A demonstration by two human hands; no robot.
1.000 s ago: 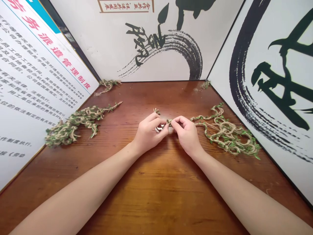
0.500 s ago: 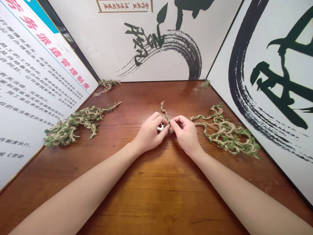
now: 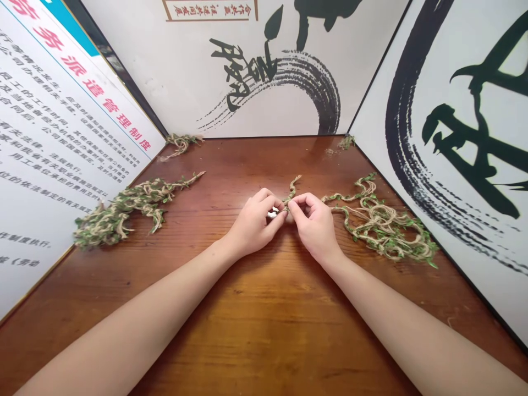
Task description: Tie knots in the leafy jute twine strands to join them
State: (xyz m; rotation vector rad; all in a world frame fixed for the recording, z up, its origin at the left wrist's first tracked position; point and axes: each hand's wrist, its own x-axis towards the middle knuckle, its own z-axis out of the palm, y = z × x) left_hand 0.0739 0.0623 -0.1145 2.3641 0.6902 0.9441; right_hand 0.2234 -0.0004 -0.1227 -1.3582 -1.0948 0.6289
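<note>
Both my hands meet above the middle of the wooden table. My left hand (image 3: 256, 223) and my right hand (image 3: 314, 224) pinch a short length of jute twine with small green artificial leaves (image 3: 292, 190), whose free end sticks up and to the right from my fingertips. A small white object (image 3: 271, 214) shows inside my left fingers, too hidden to identify. Just beyond my right hand lies a tangled leafy jute vine (image 3: 379, 224). A longer leafy vine (image 3: 132, 208) lies to the left of my left hand.
Smaller vine pieces lie in the far left (image 3: 180, 144) and far right (image 3: 346, 142) corners of the brown wooden table (image 3: 264, 308). Printed panels with Chinese text and black brush calligraphy (image 3: 272, 82) stand along its back and sides.
The free end of the short twine has swung from leaning left to leaning right. Less of the white object shows than a second ago. My hands have stayed nearly in place.
</note>
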